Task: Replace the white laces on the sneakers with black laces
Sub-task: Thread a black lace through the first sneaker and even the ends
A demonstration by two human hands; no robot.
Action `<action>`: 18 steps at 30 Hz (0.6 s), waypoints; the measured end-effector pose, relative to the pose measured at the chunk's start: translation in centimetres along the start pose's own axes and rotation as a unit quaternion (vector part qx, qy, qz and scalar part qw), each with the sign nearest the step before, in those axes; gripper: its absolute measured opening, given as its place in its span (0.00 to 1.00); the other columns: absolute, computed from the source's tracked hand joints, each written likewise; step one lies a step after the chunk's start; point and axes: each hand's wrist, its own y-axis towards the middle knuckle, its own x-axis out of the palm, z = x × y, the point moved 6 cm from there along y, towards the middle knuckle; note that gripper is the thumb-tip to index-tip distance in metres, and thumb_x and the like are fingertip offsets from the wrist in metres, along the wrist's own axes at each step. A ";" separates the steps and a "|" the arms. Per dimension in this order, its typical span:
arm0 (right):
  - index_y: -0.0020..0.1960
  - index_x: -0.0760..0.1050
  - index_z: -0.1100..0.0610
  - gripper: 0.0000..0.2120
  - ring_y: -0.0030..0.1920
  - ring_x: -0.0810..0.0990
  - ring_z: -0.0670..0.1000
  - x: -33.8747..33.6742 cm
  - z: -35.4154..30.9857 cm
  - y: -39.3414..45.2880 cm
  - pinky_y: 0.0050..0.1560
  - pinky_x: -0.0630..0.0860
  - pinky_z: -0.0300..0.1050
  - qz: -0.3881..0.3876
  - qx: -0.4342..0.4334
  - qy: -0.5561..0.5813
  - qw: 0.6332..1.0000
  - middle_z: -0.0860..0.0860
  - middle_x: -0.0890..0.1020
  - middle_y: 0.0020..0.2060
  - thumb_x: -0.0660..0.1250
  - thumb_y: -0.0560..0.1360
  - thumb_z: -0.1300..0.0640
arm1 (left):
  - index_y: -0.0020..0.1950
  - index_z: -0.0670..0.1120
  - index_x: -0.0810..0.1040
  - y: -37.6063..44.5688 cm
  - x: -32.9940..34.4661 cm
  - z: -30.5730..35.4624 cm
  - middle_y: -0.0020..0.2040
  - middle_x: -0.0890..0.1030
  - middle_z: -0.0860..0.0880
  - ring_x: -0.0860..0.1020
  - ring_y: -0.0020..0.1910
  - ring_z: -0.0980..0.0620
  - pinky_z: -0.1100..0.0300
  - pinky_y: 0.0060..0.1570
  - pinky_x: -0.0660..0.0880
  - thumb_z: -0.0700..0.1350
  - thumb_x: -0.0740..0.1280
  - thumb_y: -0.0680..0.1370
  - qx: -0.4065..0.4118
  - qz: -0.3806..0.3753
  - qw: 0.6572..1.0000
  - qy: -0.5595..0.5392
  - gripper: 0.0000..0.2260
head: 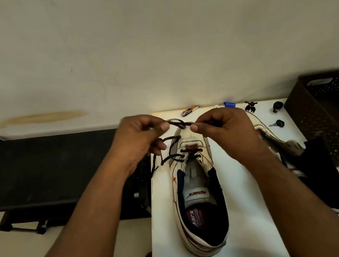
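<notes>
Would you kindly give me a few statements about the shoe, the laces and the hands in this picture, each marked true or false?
1. Both hands pinch the black lace above the toe of the shoe. True: the left hand and the right hand each hold it.
2. The black lace is threaded through every eyelet. False: it crosses only the eyelets nearest the toe; the rest are bare.
3. The second shoe lies to the right of the first. True.
4. The brown basket stands on the left. False: it stands at the right edge.
5. The shoe's heel points toward the wall. False: the heel faces the person.
</notes>
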 end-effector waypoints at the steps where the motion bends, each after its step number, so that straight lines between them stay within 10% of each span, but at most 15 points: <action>1: 0.39 0.82 0.50 0.03 0.31 0.78 0.39 -0.4 0.3 0.1 0.35 0.72 0.29 -0.001 0.008 -0.007 1.000 0.42 0.81 0.29 0.75 0.69 0.56 | 0.47 0.44 0.82 0.3 -1.6 -0.3 0.42 0.83 0.46 0.79 0.27 0.53 0.61 0.25 0.76 0.41 0.71 0.75 -0.012 0.063 0.998 -0.011 0.02; 5: 0.39 0.82 0.50 0.03 0.30 0.77 0.38 -0.5 0.5 0.2 0.34 0.70 0.27 0.002 0.015 -0.020 1.000 0.41 0.80 0.28 0.74 0.71 0.57 | 0.48 0.55 0.76 0.1 -6.1 -1.6 0.55 0.79 0.47 0.80 0.37 0.50 0.59 0.31 0.78 0.53 0.72 0.74 -0.007 0.249 0.965 0.081 0.07; 9: 0.38 0.82 0.49 0.04 0.33 0.79 0.43 1.2 -0.1 0.0 0.35 0.74 0.33 -0.027 0.011 -0.006 1.000 0.46 0.82 0.32 0.75 0.70 0.56 | 0.64 0.63 0.72 -0.3 -0.3 0.3 0.77 0.57 0.54 0.79 0.50 0.48 0.59 0.34 0.80 0.46 0.74 0.74 0.070 0.039 0.993 0.091 0.23; 12: 0.37 0.82 0.51 0.04 0.31 0.79 0.42 1.0 -0.1 -0.1 0.34 0.74 0.32 -0.033 0.018 0.008 0.999 0.45 0.82 0.30 0.75 0.70 0.57 | 0.61 0.47 0.79 -1.0 3.5 0.9 0.56 0.82 0.45 0.82 0.38 0.47 0.55 0.40 0.82 0.37 0.72 0.74 0.042 -0.106 0.993 -0.034 0.17; 18: 0.37 0.79 0.60 0.12 0.27 0.74 0.44 0.4 2.6 -0.6 0.25 0.70 0.36 -0.098 0.157 -0.089 0.979 0.50 0.79 0.28 0.78 0.66 0.53 | 0.44 0.42 0.85 -0.4 3.1 -1.2 0.36 0.84 0.44 0.80 0.31 0.53 0.60 0.34 0.80 0.39 0.75 0.72 0.020 -0.100 0.984 0.147 0.02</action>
